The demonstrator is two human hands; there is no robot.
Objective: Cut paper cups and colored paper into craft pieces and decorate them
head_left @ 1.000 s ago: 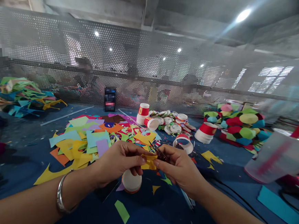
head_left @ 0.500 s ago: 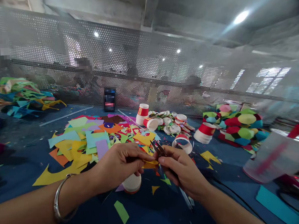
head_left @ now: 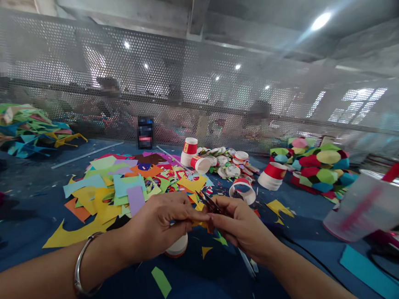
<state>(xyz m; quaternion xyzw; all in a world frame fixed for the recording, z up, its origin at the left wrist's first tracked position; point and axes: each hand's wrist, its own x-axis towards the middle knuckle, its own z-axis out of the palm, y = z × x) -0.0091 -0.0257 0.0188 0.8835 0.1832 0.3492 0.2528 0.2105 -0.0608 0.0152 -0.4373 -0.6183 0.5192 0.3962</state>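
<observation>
My left hand, with a silver bangle at the wrist, pinches a small yellow-orange piece of paper. Its fingertips meet those of my right hand, which is closed around small scissors. The dark blades point up and to the left; the handles are mostly hidden by the fingers. Under my left hand stands a white paper cup, partly covered. Green and yellow paper scraps lie on the blue table just below my hands, including a green piece.
Colored paper is heaped behind my left hand. Red-and-white paper cups and cut cup pieces lie beyond my right hand. Colorful paper balls, a clear plastic cup and a black cord are at right.
The scissor blades have tipped slightly down and left. My left forefinger now stretches further toward the right thumb, and the paper piece has turned a little between my hands.
</observation>
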